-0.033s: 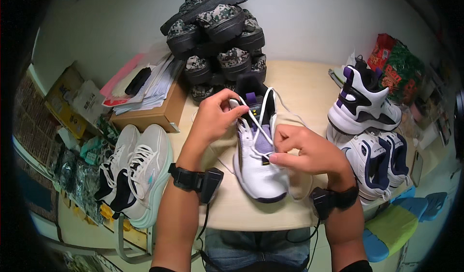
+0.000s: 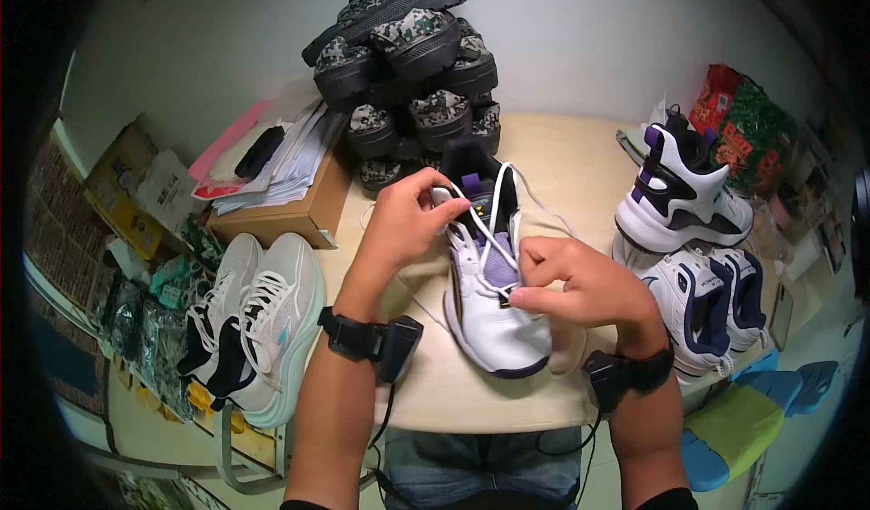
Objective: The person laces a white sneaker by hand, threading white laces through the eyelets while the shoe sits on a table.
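A white sneaker (image 2: 501, 338) with a black collar and purple tongue lies on the table in front of me, its toe toward me. My left hand (image 2: 419, 215) is closed in a pinch on a white shoelace (image 2: 485, 227) near the upper left eyelets. On the other side, my right hand (image 2: 575, 279) is closed by the lower eyelets, thumb and forefinger pinched beside the lacing. What lies inside that pinch is hidden. Loose lace ends trail onto the table on both sides.
Camouflage shoes (image 2: 415, 43) are piled at the back. A cardboard box (image 2: 313, 204) with papers and a pair of grey-white sneakers (image 2: 272, 315) stand left. On the right, a white-black-purple sneaker (image 2: 675, 193) rests on white-navy shoes (image 2: 693, 306), near red-green bags (image 2: 748, 129).
The sneaker's toe has swung slightly to the right. The crossing lace in front of the tongue sits a little differently. Both hands have hardly moved.
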